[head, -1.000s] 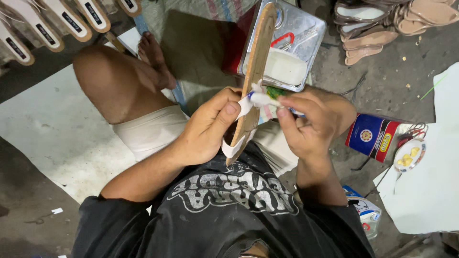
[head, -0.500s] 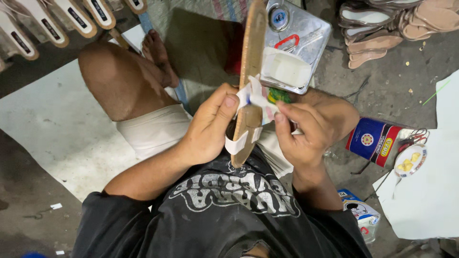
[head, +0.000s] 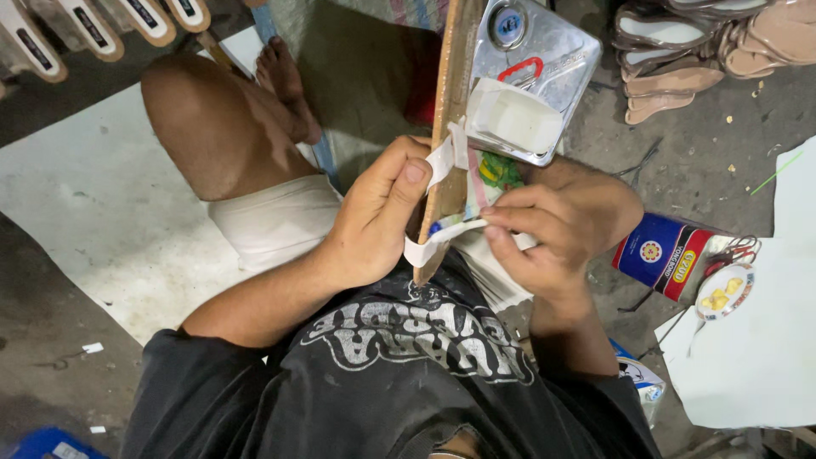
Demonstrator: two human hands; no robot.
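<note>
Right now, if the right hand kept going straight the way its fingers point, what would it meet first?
The right hand points toward the left hand. Its fingertips already pinch the white strap, so next would likely be the long tan wooden board, then the left hand; depth is uncertain.

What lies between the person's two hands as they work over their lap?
In the head view, a tan sandal sole held on edge stands between the left hand and the right hand, with a white strap stretched across it.

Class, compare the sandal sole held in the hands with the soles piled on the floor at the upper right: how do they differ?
The held sole stands on edge, gripped by the left hand; the piled soles lie flat, untouched. The held sole has white straps crossing it; the piled soles show none. Both look tan.
</note>
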